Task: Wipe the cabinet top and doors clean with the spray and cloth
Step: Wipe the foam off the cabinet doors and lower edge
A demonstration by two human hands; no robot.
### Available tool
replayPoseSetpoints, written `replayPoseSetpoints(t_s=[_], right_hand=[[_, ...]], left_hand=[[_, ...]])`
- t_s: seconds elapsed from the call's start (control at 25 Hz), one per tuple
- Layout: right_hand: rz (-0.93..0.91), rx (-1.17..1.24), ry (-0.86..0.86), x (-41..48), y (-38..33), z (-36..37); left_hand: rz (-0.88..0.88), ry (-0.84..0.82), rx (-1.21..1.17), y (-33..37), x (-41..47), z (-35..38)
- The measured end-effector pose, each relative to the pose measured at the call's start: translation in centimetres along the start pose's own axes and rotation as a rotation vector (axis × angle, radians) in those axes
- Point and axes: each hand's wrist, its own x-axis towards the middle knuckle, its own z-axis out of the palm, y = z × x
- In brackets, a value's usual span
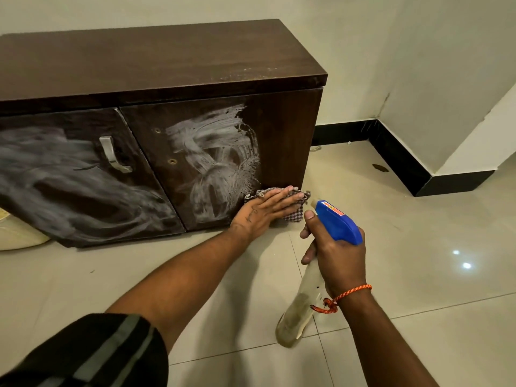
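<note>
A low dark wooden cabinet (156, 65) stands against the wall. Its right door (282, 141) and left door (78, 208) carry white smeared streaks. My left hand (265, 209) presses a checked cloth (296, 210) flat against the lower right corner of the right door. My right hand (335, 255) grips a spray bottle (337, 222) with a blue trigger head and a clear body, its nozzle pointing toward the cabinet, just right of the cloth. White specks lie on the top near its right front edge.
A metal handle (113, 155) sits on the left door; the right door shows two bare screw holes. Pale floor tiles (418, 233) spread in front. A black skirting (405, 163) runs along the wall corner at right. A cream object (16, 233) pokes out at the lower left.
</note>
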Motion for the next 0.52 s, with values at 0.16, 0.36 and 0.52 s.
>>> replayPoseSetpoints(t_s=[0.16,0.36,0.52], right_hand=[[-0.029,0.031,0.006,-0.2,-1.1,0.6],[-0.041,0.046,0.019,0.3,-2.0,1.0],[-0.051,0.032,0.017,0.3,-1.8,1.3]], left_hand=[[-0.121,0.189,-0.076,-4.7,0.7,-4.3],[-0.246,0.403,-0.054,-13.2,1.6,-11.5],[-0.261,0.429,0.019,-14.7,1.7,-12.4]])
